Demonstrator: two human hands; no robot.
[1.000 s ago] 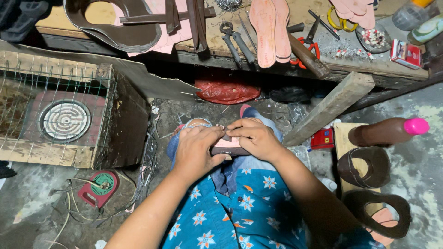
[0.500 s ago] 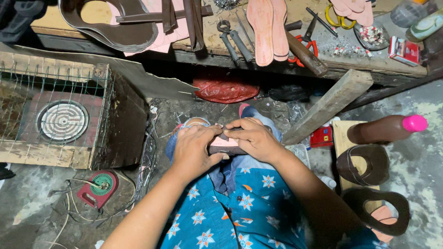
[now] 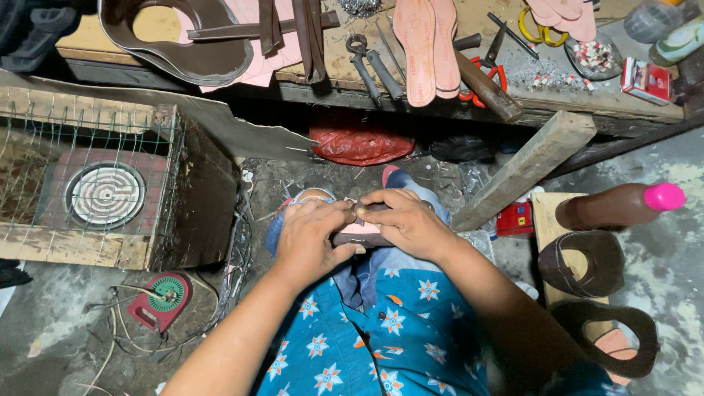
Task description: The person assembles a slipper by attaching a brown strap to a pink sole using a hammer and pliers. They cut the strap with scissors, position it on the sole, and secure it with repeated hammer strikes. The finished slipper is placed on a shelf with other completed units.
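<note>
A long wooden worktop (image 3: 411, 99) runs across the top of the view from ten to two o'clock, carrying pink insoles (image 3: 425, 48), pliers (image 3: 370, 66) and a dark cut-out sheet of leather (image 3: 183, 44). At nine o'clock sits a wooden box (image 3: 103, 198) covered with wire mesh, with a round coil heater (image 3: 105, 194) inside it. A wooden plank (image 3: 524, 169) leans at two o'clock, just beside the knees. At three o'clock a dark bottle with a pink cap (image 3: 623, 205) lies near brown shoe uppers (image 3: 587, 264) on a board. A red bag (image 3: 361, 145) lies under the worktop edge at twelve o'clock.

At the centre, on the lap, both hands meet over a small shoe piece (image 3: 363, 233), pink with a dark strip. The left hand (image 3: 312, 235) lies on its nine o'clock end, fingers curled and pressed down on it. The right hand (image 3: 407, 220) covers its three o'clock end, thumb and fingers pinching the dark strip at the upper edge.
</note>
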